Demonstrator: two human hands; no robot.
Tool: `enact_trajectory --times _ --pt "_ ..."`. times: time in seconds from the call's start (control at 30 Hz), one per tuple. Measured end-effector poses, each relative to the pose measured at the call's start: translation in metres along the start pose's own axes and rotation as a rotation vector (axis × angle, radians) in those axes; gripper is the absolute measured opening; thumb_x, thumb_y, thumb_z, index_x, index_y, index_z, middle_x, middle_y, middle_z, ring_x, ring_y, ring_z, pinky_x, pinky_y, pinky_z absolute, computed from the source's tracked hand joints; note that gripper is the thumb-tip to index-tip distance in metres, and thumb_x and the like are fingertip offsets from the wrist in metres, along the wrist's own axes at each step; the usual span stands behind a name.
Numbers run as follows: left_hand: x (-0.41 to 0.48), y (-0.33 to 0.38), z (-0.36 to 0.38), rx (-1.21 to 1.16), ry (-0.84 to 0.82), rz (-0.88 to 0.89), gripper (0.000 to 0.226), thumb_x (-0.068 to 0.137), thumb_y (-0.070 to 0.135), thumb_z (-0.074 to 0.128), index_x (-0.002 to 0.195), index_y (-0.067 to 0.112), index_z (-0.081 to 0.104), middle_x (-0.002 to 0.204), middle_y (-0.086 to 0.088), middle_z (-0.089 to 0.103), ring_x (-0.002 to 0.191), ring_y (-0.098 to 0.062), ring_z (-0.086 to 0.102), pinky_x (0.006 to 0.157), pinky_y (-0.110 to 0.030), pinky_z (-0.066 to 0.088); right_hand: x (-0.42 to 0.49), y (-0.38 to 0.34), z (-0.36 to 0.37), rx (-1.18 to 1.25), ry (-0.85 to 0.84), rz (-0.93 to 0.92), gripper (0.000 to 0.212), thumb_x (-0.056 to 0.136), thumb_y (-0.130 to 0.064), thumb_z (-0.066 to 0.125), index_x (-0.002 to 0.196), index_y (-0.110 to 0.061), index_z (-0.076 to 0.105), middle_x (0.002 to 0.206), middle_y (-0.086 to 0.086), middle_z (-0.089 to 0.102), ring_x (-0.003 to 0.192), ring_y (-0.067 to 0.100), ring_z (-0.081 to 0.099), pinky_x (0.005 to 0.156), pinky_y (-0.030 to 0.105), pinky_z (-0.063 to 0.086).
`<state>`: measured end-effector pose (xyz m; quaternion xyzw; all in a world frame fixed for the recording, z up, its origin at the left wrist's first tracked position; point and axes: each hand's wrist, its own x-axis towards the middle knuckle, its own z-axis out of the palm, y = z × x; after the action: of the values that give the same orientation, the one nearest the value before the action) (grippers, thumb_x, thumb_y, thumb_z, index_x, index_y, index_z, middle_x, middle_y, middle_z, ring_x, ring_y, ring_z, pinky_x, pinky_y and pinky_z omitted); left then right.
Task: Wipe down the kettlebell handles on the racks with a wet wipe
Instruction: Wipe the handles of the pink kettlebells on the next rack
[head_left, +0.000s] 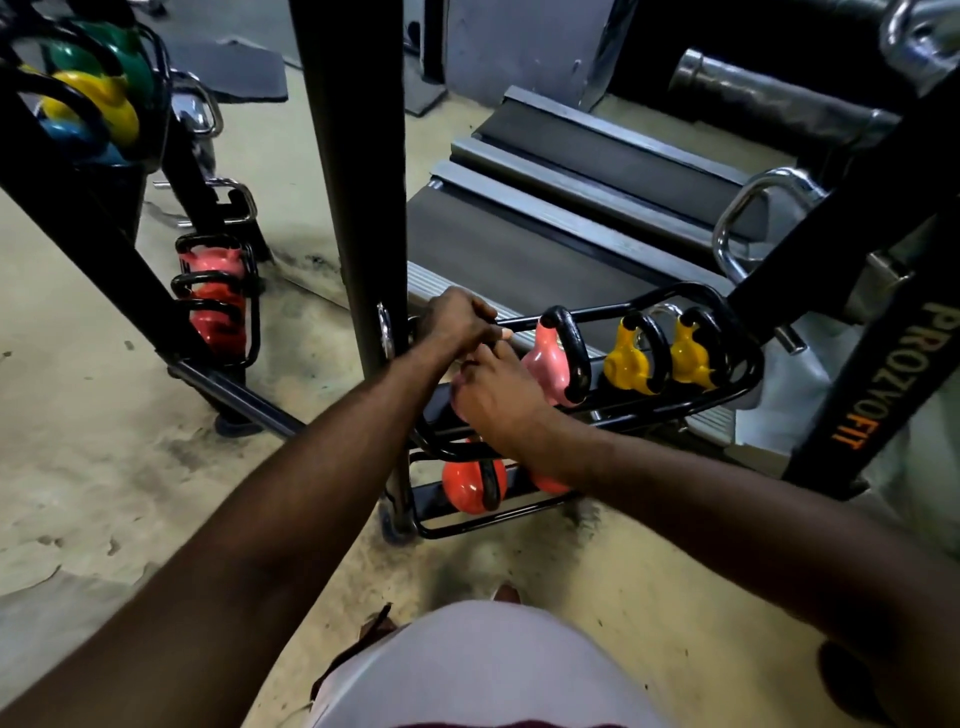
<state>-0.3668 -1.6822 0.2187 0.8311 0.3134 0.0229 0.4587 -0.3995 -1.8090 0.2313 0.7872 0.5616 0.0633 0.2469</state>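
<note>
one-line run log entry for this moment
left hand: grips rack rail | right hand: beside pink kettlebell, grip unclear | wipe: not seen | yellow kettlebells: untouched

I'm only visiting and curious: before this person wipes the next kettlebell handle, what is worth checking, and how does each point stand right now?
1. Wipe in hand: cannot tell; neither the left hand nor the right hand shows one.
2. Next handle reachable: ok; the pink kettlebell's black handle stands uncovered beside the hands.
3. Bells seated: ok; the yellow kettlebells sit inside the rack rail.
4. Current handle finished: cannot tell; the hands hide it.
5. Lower shelf wiped: cannot tell; the red kettlebell gives no sign.
</note>
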Motion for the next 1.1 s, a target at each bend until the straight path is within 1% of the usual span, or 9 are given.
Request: enact_trajectory --times 0.07,0.17,0.23,0.47,0.57,0.67,0.73,0.9,1.1 --pt "0.002 -0.001 0.001 0.008 -0.002 0.009 0.037 0.054 0.046 0.092 0.081 0.028 0.076 0.087 0.004 0.077 0.084 -0.012 0.072 0.083 -0.032 0.058 -0.01 -0.003 0.008 0.029 0.043 -0.059 0.026 0.088 -0.028 0.057 0.103 -0.017 0.074 0.112 0.007 0.067 0.118 0.034 0.046 0.088 0.042 0.038" --pt "0.004 -0.004 0.003 0.004 0.0 0.025 0.039 0.054 0.044 0.093 0.084 0.025 0.076 0.09 0.001 0.077 0.088 -0.015 0.072 0.082 -0.035 0.059 -0.039 -0.005 0.037 0.19 0.304 -0.12 0.016 0.077 -0.022 0.059 0.075 -0.019 0.075 0.082 -0.001 0.065 0.088 0.025 0.054 0.071 0.035 0.04" --pt "0.006 -0.007 0.004 -0.002 0.019 0.013 0.035 0.054 0.043 0.093 0.079 0.027 0.074 0.09 0.001 0.076 0.086 -0.015 0.072 0.082 -0.035 0.059 -0.049 0.002 0.051 0.401 0.446 -0.074 0.011 0.078 -0.014 0.062 0.084 -0.016 0.07 0.085 0.002 0.062 0.083 0.023 0.051 0.071 0.034 0.04" --pt "-0.003 -0.008 0.0 -0.019 0.053 -0.003 0.038 0.065 0.03 0.091 0.098 0.018 0.077 0.097 0.002 0.075 0.09 -0.011 0.069 0.08 -0.018 0.05 -0.058 -0.017 0.072 1.222 0.601 0.547 0.015 0.093 -0.012 0.062 0.108 -0.01 0.062 0.105 0.004 0.059 0.093 0.015 0.053 0.079 0.022 0.044" --pt "-0.006 -0.008 -0.002 -0.002 0.047 0.01 0.037 0.07 0.029 0.088 0.103 0.018 0.077 0.099 0.003 0.076 0.09 -0.009 0.069 0.071 -0.015 0.042 -0.061 -0.03 0.077 1.171 0.662 0.621 0.007 0.093 -0.009 0.062 0.099 -0.01 0.063 0.096 0.004 0.061 0.088 0.017 0.054 0.076 0.038 0.048" --pt "-0.009 -0.008 -0.004 0.014 0.048 0.018 0.036 0.072 0.031 0.086 0.104 0.019 0.077 0.098 0.003 0.076 0.09 -0.008 0.069 0.07 -0.014 0.041 -0.052 -0.026 0.071 1.018 0.706 0.656 0.021 0.096 -0.022 0.053 0.11 -0.011 0.064 0.106 0.007 0.061 0.099 0.022 0.055 0.082 0.035 0.046" --pt "-0.01 -0.008 -0.005 0.032 0.052 0.031 0.036 0.073 0.032 0.085 0.106 0.02 0.077 0.102 0.004 0.076 0.093 -0.008 0.068 0.071 -0.013 0.04 -0.045 -0.018 0.068 0.944 0.706 0.624 0.024 0.095 -0.025 0.05 0.107 -0.014 0.067 0.097 0.006 0.058 0.091 0.024 0.054 0.075 0.035 0.045" --pt "-0.009 -0.008 -0.005 0.056 0.065 0.044 0.038 0.074 0.032 0.084 0.109 0.019 0.076 0.107 0.003 0.075 0.099 -0.009 0.067 0.076 -0.014 0.041 -0.057 -0.021 0.09 0.739 0.641 0.482 0.002 0.088 -0.018 0.059 0.088 -0.016 0.06 0.077 0.005 0.052 0.074 0.027 0.05 0.062 0.042 0.042" --pt "-0.008 -0.008 -0.006 0.066 0.047 0.064 0.038 0.074 0.032 0.084 0.109 0.019 0.076 0.105 0.002 0.076 0.096 -0.01 0.069 0.073 -0.014 0.044 -0.046 -0.017 0.088 0.745 0.645 0.519 0.017 0.093 -0.02 0.051 0.083 -0.013 0.062 0.086 0.006 0.056 0.085 0.025 0.049 0.076 0.039 0.041"
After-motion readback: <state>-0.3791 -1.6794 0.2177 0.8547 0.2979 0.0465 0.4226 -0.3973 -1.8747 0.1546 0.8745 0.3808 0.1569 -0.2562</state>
